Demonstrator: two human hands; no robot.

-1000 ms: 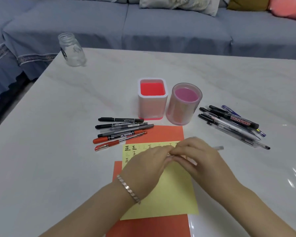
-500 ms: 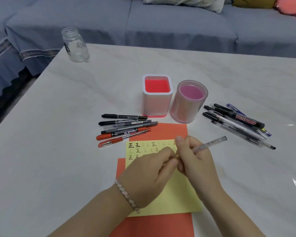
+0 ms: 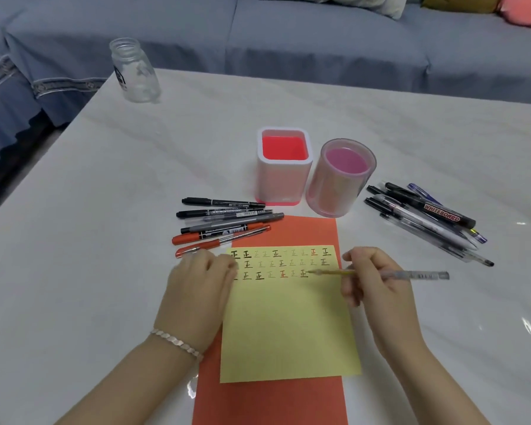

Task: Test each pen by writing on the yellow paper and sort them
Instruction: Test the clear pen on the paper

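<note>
A yellow paper lies on an orange sheet and carries three rows of written test marks along its top. My right hand is closed around a clear pen, whose tip touches the paper at the end of the third row. At the paper's left edge rests my left hand, fingers curled shut; anything inside it is hidden. Several black, grey and red pens lie side by side left of the orange sheet. Another pile of pens, one a whiteboard marker, lies to the right.
A square white holder with a red inside and a round pink holder stand behind the papers. A clear glass jar stands at the table's far left corner. A blue sofa runs behind the table.
My hands were together over the paper's top and have parted. The left hand went to the paper's left edge. The right hand turned the pen and set its tip down on the paper.
</note>
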